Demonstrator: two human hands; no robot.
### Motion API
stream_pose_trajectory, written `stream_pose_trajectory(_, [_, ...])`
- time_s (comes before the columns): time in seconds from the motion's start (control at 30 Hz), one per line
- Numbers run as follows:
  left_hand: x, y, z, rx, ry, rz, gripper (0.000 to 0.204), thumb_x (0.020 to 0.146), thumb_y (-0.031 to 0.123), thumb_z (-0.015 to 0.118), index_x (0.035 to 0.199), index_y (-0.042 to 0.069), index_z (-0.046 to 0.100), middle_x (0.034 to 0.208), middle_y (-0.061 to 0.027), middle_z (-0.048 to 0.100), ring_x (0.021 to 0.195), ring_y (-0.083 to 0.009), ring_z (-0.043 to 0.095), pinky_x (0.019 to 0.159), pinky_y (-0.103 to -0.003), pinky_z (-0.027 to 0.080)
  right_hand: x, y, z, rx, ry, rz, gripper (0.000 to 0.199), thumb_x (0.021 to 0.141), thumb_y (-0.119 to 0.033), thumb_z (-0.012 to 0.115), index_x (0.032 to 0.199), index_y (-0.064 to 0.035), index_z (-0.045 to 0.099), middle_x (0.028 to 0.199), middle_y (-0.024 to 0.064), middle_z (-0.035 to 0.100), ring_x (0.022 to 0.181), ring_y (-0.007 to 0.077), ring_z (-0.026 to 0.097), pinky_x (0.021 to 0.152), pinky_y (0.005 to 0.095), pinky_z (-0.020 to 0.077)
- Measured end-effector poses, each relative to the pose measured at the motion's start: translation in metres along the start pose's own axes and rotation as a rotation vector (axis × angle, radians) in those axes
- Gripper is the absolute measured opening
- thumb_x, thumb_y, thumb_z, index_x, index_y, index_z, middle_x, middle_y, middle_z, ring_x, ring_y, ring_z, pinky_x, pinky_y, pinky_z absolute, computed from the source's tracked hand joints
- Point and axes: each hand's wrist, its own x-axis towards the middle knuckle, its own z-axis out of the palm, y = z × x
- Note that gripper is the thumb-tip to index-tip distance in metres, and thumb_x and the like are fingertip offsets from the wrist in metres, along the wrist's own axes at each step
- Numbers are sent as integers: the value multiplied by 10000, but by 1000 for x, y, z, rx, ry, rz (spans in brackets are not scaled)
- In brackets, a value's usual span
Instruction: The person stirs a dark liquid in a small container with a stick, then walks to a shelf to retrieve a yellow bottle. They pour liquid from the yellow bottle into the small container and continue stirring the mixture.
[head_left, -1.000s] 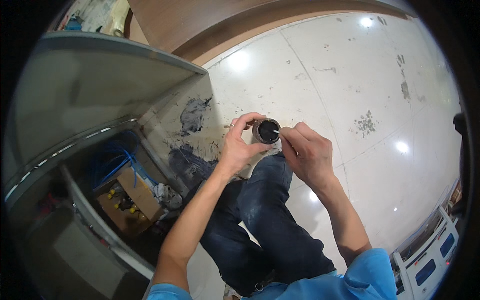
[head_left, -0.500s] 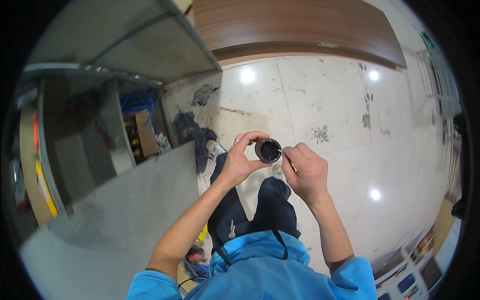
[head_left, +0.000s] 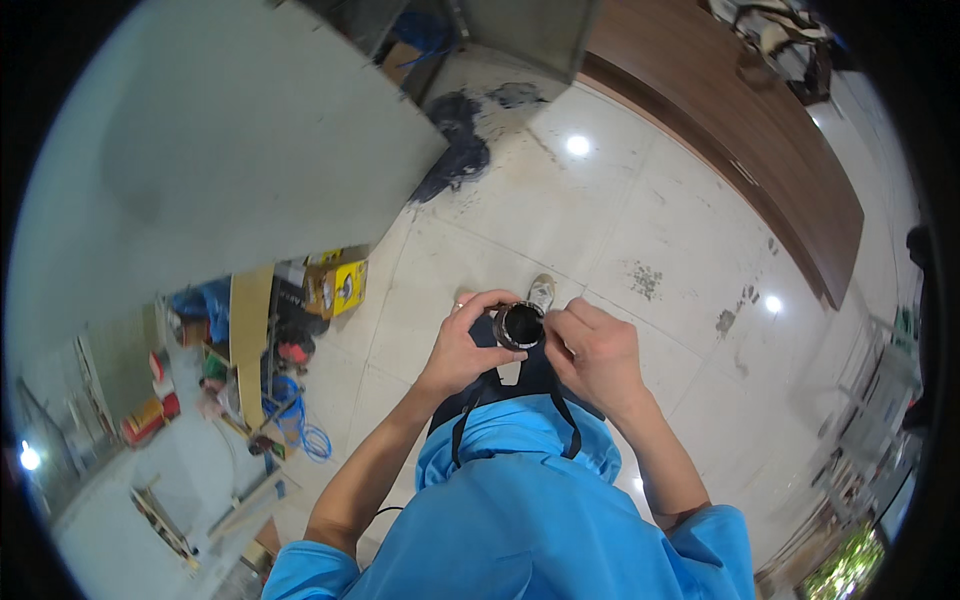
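The person stands on a pale tiled floor (head_left: 640, 230) and holds a short black cylinder with a round open end (head_left: 518, 325) in front of the chest, above 1 visible shoe (head_left: 541, 292). The left hand (head_left: 468, 345) curls around the cylinder's left side, thumb and fingers closed on its wall. The right hand (head_left: 592, 352) meets it from the right, its fingertips pressed together at the rim as if pinching a small part there; whatever sits between those fingertips is too small to make out.

The main risk appears to be a drop. The cylinder is gripped only at its sides and over hard tile, so a slip of the left hand would likely let it fall near the shoe. A twist or pull from the right hand against a loose left grip could cause that. A grey panel (head_left: 220, 140) and floor clutter with a yellow box (head_left: 345, 285) lie to the left, well apart from both hands.
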Motion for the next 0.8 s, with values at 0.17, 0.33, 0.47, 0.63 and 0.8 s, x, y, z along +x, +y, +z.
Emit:
stream_pose_trajectory(0.17, [-85,-20,-39,35,175,-43,723,678,83,968,1347,124,698,1283,-77,678,1268,-272,618,1133,-397,491,-18,-53,54,110,-77,-90,69,843,-65,767,902,-71,732,807,69,624,681,259,681,587,393,552])
stream_pose_trajectory(0.33, [-179,-50,-81,20,380,32,690,684,85,955,1328,127,711,1264,-61,710,1264,-270,600,1133,-399,477,-40,-119,116,164,-186,-224,82,848,-81,773,922,-75,738,807,73,630,683,275,679,593,395,549])
stream_pose_trajectory(0.47, [-270,-89,-110,41,511,73,684,680,80,949,1321,118,714,1277,-64,720,1259,-267,602,1132,-399,466,-68,-177,173,-4,-273,-436,92,854,-82,778,941,-85,746,814,80,635,682,291,676,593,400,542])
stream_pose_trajectory(0.63, [-386,-129,-134,52,677,70,688,678,78,949,1322,115,709,1291,-60,719,1273,-269,607,1134,-413,473,-112,-268,245,55,-323,-547,48,897,-113,768,909,-79,737,822,93,659,680,313,679,591,423,544])
stream_pose_trajectory(0.8, [-451,-172,-164,-35,824,36,701,709,119,944,1356,118,675,1297,-71,700,1240,-271,607,1101,-405,481,-123,-333,306,-15,-494,-613,162,947,-144,771,826,-51,717,776,119,651,638,337,660,591,443,516])
